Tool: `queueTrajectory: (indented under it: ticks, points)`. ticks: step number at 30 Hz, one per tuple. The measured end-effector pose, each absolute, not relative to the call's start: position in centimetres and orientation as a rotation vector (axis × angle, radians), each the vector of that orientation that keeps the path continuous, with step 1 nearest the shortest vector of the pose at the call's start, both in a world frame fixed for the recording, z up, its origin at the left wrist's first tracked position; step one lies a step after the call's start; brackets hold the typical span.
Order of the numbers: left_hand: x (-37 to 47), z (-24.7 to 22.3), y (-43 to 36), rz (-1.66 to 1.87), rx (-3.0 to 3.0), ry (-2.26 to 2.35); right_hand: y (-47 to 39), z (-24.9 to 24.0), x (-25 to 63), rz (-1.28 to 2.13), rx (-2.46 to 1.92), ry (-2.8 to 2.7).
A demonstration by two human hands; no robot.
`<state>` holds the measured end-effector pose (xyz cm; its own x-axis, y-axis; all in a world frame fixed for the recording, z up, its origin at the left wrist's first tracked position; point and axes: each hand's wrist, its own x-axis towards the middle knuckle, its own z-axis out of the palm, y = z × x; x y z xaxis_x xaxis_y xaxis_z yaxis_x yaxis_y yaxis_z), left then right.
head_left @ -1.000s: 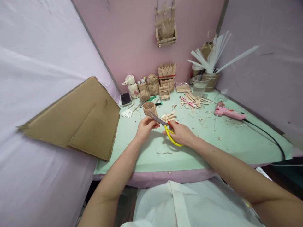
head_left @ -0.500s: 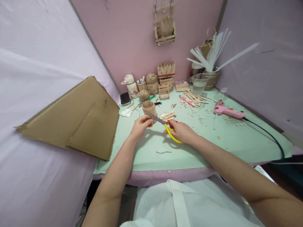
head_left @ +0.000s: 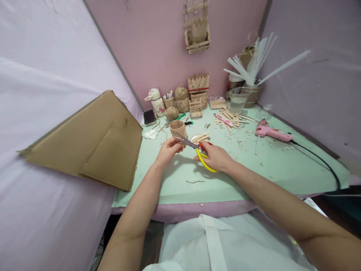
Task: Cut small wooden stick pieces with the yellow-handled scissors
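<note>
My right hand [head_left: 216, 157] is closed round the yellow and red handles of a pair of scissors [head_left: 188, 141]. The blades point left, slightly parted, and their tips reach my left hand [head_left: 169, 147]. My left fingers are pinched together just under the blades; whatever they hold is too small to make out. Right behind the blades stands a round cup of wooden craft sticks [head_left: 178, 128], upright, its lower part covered by the hand and scissors. I cannot tell whether my left fingers touch it. A short piece of twine [head_left: 195, 181] lies on the table nearer to me.
The green-covered table [head_left: 175, 192] holds loose craft sticks [head_left: 225, 117], a pink glue gun [head_left: 273, 133] with a black cord, a plastic cup of water [head_left: 237, 101] and balls of twine [head_left: 171, 113]. Cardboard [head_left: 98, 146] leans at the left. A phone [head_left: 149, 117] lies farther back.
The scissor blades have parted a little, with their tips still at my left fingers. Both hands stay nearly in place; the whole view has shifted very slightly.
</note>
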<state>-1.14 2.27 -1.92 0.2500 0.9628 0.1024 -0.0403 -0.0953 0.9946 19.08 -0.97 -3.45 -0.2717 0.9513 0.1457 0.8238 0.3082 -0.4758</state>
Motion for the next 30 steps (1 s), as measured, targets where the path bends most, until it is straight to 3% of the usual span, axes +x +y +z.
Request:
queueTrajectory:
  ticks: [30]
  points:
    - [-2.0, -1.3, 2.4, 0.993, 1.379, 0.916, -0.1, -3.8, 19.6, 0.601, -1.495, -2.114]
